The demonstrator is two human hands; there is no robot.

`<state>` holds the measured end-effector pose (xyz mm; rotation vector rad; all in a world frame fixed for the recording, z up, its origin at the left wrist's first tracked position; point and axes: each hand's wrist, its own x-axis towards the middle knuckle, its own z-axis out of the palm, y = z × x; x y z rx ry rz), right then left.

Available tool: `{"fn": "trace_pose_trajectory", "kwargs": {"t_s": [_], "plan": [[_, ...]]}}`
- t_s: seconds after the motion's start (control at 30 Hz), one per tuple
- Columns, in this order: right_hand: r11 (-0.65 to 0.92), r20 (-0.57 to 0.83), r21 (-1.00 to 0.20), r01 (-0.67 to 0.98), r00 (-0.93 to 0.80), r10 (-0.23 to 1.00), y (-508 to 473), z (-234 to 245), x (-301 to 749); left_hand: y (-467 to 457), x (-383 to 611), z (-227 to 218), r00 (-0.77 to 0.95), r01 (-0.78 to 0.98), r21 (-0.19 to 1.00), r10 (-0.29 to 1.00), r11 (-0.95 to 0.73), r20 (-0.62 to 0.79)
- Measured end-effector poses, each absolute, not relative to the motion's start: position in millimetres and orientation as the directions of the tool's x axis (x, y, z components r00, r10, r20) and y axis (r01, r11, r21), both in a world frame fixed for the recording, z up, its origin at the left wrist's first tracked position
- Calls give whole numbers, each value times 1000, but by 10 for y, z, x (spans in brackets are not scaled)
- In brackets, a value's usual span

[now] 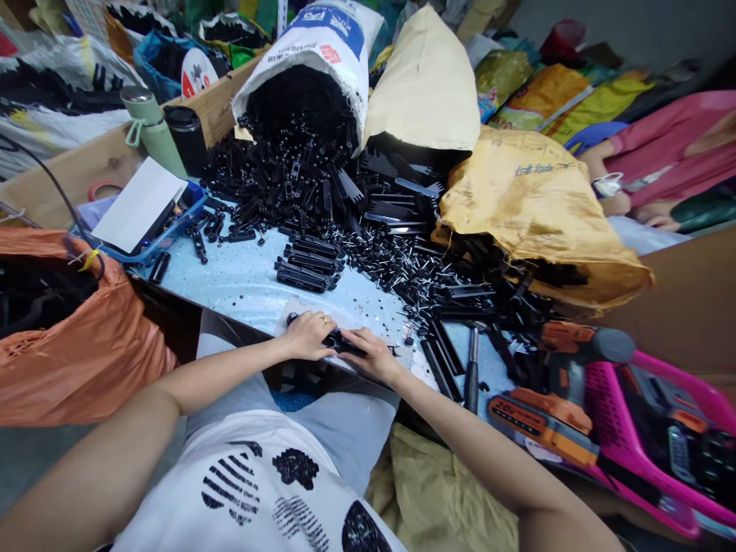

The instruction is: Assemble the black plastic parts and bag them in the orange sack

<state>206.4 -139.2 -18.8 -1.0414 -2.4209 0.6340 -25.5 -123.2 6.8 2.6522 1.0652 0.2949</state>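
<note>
My left hand (pixel 310 334) and my right hand (pixel 369 353) are both closed on one long black plastic part (pixel 337 339) at the table's front edge. The part lies roughly level, and my fingers cover most of it, so its exact kind is hidden. Just beyond my hands sits a small stack of similar black parts (pixel 309 264), laid side by side. To the right of my right hand lie loose screws (pixel 396 264), long black strips (pixel 442 360) and a hammer (pixel 472 368) with a dark handle.
A white sack (pixel 310 46) spills black parts over the blue tabletop (pixel 241 268). Beside it are a cream sack (pixel 422 84) and a yellow sack (pixel 517 199). An orange cordless drill (pixel 552 406) rests by a pink basket (pixel 609 414). At left stand a blue tray (pixel 158 249) and green bottle (pixel 155 134). Another person (pixel 661 153) sits at right.
</note>
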Motion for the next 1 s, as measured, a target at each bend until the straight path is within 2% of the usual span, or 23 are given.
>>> {"fn": "trace_pose_trajectory", "kwargs": {"t_s": [0.13, 0.23, 0.33, 0.4, 0.5, 0.63, 0.73, 0.8, 0.9, 1.0], "plan": [[655, 112, -483, 581, -701, 705, -1271, -73, 2116, -1234, -222, 111, 713, 652, 297, 697, -697, 72], [662, 100, -281, 694, -665, 740, -1268, -25, 2145, -1256, -211, 155, 702, 677, 249, 709, -692, 62], [556, 138, -135, 820, -540, 830, -1347, -16, 2169, -1229, -301, 160, 733, 656, 178, 675, -734, 85], [536, 134, -123, 835, -521, 843, -1422, 10, 2160, -1175, -416, 156, 748, 633, 177, 654, -754, 109], [597, 130, -191, 779, -583, 802, -1511, 127, 2089, -1082, -590, 177, 742, 610, 243, 652, -754, 159], [602, 75, -250, 759, -604, 793, -1516, 337, 1928, -1023, -692, 222, 677, 665, 266, 714, -697, 179], [521, -55, -143, 841, -533, 845, -1488, 452, 1765, -1034, -684, 238, 575, 769, 247, 807, -590, 136], [463, -91, -49, 885, -466, 880, -1484, 515, 1631, -1054, -667, 260, 525, 813, 235, 845, -533, 101], [493, 27, 24, 870, -493, 870, -1474, 604, 1426, -1089, -642, 338, 494, 847, 197, 868, -495, 55], [636, 118, 34, 771, -635, 763, -1417, 661, 1296, -1123, -635, 436, 483, 859, 177, 875, -481, 34]]}}
